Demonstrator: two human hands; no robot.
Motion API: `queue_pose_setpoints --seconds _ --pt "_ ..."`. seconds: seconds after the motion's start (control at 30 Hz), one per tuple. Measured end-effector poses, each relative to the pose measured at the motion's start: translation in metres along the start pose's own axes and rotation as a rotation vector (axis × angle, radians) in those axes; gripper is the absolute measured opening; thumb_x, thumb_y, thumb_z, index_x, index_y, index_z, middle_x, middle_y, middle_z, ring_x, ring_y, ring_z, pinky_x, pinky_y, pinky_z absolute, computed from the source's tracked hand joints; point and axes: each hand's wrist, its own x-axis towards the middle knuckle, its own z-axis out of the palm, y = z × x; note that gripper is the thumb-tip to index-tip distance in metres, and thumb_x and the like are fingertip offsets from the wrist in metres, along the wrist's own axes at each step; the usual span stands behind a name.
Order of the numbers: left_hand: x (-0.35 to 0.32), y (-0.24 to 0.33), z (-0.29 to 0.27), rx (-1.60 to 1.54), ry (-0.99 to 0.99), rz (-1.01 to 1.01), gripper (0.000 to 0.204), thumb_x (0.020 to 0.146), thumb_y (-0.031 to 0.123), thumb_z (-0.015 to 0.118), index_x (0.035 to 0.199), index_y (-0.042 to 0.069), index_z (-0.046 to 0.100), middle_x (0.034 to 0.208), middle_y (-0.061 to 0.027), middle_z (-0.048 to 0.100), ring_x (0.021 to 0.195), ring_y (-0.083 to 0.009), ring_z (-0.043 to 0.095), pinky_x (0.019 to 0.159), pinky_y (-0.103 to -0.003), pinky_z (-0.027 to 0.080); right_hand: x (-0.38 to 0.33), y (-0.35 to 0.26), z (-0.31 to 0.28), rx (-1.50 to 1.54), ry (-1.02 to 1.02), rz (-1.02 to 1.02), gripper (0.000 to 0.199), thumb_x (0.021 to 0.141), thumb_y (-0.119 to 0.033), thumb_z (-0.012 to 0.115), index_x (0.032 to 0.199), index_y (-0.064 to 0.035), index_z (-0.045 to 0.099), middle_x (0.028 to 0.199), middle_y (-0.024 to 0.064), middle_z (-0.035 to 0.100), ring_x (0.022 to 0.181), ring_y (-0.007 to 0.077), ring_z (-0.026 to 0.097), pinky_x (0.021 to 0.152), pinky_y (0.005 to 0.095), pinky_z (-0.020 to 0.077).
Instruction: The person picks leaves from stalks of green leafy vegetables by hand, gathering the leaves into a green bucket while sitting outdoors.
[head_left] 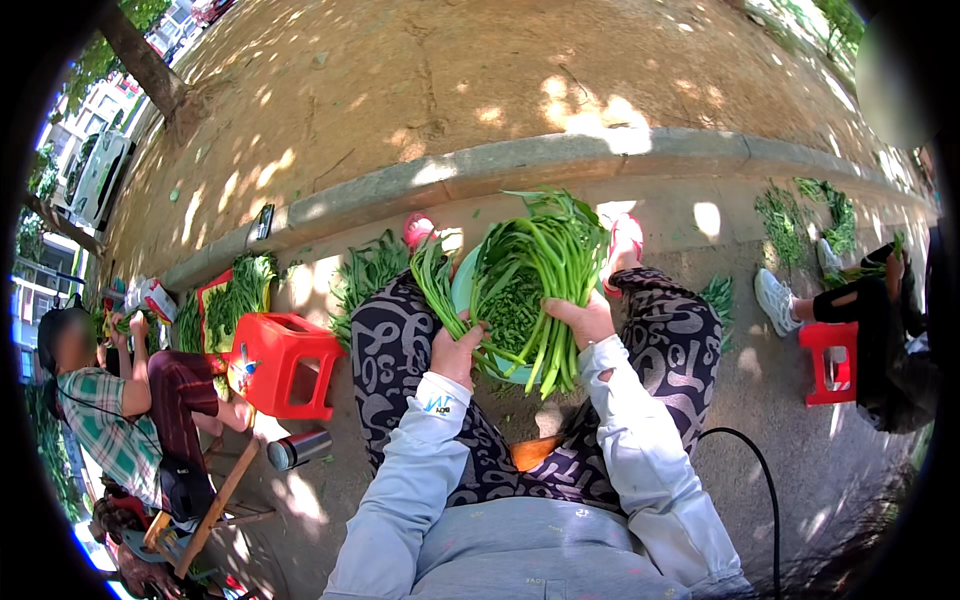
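Observation:
My left hand (457,354) is closed around a small bunch of leafy green stems (432,270), whose leaves point away from me. My right hand (582,320) grips a thick bundle of long-stemmed greens (560,245). Its leafy tops curl over to the left, and the stem ends hang toward me. Both hands are over a pale green basin (463,285) between my knees. Short green pieces (510,305) lie in the basin. The bundle hides much of its far and right side.
Left of me are a red plastic stool (285,365), a metal flask (300,450) and piled greens (370,275). A seated person (110,400) is at far left, another (870,290) at far right by a red stool (830,362). A concrete curb (480,165) runs ahead.

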Motion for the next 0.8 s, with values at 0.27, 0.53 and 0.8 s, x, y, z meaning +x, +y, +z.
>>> queue_pose_setpoints --seconds 0.27,0.53,0.8 --pt "-0.001 -0.001 0.006 -0.142 -0.106 -0.029 0.036 0.087 0.004 0.054 0.122 0.003 0.047 0.100 -0.0049 0.056 0.089 -0.0167 0.058 0.072 -0.031 0.050 0.001 -0.013 -0.014 -0.090 -0.110 0.047 0.043 0.068 -0.003 0.071 0.107 0.0036 0.055 0.089 0.0086 0.063 0.075 0.0168 0.060 0.069 0.0297 0.0497" --pt "-0.015 0.014 0.020 -0.207 -0.291 -0.033 0.038 0.087 0.003 0.055 0.123 0.001 0.045 0.106 -0.0087 0.058 0.092 -0.0187 0.060 0.078 -0.032 0.051 -0.012 0.007 0.018 -0.041 -0.425 0.007 0.052 0.067 0.002 0.065 0.116 0.0037 0.050 0.106 0.0101 0.063 0.097 0.0155 0.058 0.086 0.0282 0.0465" --pt "-0.007 0.008 0.015 -0.224 -0.286 -0.056 0.040 0.087 0.006 0.057 0.125 0.002 0.045 0.107 -0.0085 0.059 0.092 -0.0181 0.060 0.074 -0.032 0.053 -0.008 0.030 0.016 -0.080 -0.419 -0.032 0.050 0.068 0.006 0.062 0.116 -0.0003 0.051 0.108 0.0078 0.062 0.095 0.0145 0.058 0.084 0.0273 0.0460"
